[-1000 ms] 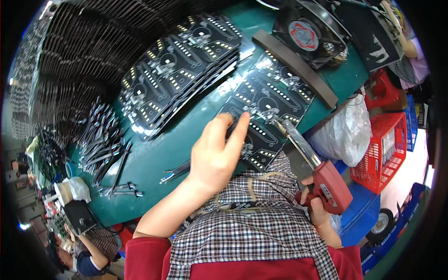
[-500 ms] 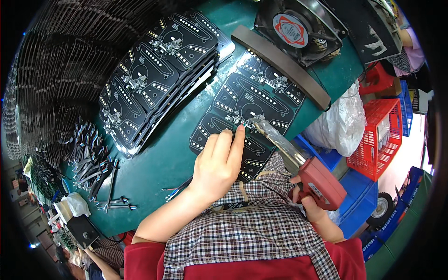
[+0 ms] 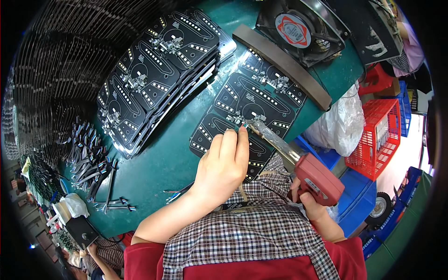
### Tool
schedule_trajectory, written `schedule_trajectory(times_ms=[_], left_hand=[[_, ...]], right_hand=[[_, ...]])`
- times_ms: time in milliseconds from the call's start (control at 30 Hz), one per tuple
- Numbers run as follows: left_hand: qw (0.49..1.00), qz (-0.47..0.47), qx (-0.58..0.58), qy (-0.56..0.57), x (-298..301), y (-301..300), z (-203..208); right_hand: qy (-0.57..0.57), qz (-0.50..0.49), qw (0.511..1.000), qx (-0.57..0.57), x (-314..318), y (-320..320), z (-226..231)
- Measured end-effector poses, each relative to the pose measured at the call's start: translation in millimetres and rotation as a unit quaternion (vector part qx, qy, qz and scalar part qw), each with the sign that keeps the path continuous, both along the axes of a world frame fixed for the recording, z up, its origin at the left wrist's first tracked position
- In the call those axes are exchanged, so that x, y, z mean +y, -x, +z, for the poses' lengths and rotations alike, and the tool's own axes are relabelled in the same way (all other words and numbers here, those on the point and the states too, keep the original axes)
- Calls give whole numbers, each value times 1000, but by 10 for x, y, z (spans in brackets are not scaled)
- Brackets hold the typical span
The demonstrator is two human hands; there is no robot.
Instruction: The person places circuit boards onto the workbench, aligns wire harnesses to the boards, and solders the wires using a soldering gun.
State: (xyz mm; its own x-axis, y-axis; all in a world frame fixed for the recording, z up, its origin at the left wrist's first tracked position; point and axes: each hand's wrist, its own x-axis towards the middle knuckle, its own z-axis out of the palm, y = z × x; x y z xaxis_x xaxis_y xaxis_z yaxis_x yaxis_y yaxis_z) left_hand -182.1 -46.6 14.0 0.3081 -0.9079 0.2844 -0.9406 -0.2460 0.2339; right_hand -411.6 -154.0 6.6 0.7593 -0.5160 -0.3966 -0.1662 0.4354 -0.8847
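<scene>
A black circuit board panel point(image 3: 261, 103) with rows of small white LEDs lies on the green table in front of me. My left hand point(image 3: 223, 161) rests over its near part, fingers closed around a thin wire cable point(image 3: 175, 193). Its coloured ends show at the fingertips, and its other end sticks out behind my wrist. My right hand point(image 3: 305, 198) grips a red soldering gun point(image 3: 318, 179) by its handle. The metal barrel points up and left. Its tip meets the board's cluster of small components right beside my left fingertips; the exact contact is too small to make out.
A stack of similar boards point(image 3: 154, 77) stands to the left, near a heap of black cables point(image 3: 91, 163). A dark bar point(image 3: 284, 67) lies along the board's far edge, before a fan point(image 3: 298, 35). Red and blue crates point(image 3: 375, 135) stand right. A co-worker's arm point(image 3: 100, 261) shows lower left.
The soldering gun has shifted slightly left, its tip now closer to my left fingertips. My left hand has moved a little right; the board has stayed in place.
</scene>
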Motion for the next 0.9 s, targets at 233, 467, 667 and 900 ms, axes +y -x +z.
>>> schedule_trajectory(times_ms=[233, 467, 667, 900], left_hand=[[996, 40, 70, -39, 5, 82, 42], [999, 21, -7, -37, -17, 48, 39], [999, 16, 0, -39, 12, 38, 35], [999, 7, 21, -25, 38, 4, 4]], right_hand=[[138, 75, 983, 98, -88, 2, 84], [38, 28, 999, 9, -175, -166, 314], [33, 10, 999, -36, -126, -126, 304], [6, 23, 1000, 7, -107, -62, 266]])
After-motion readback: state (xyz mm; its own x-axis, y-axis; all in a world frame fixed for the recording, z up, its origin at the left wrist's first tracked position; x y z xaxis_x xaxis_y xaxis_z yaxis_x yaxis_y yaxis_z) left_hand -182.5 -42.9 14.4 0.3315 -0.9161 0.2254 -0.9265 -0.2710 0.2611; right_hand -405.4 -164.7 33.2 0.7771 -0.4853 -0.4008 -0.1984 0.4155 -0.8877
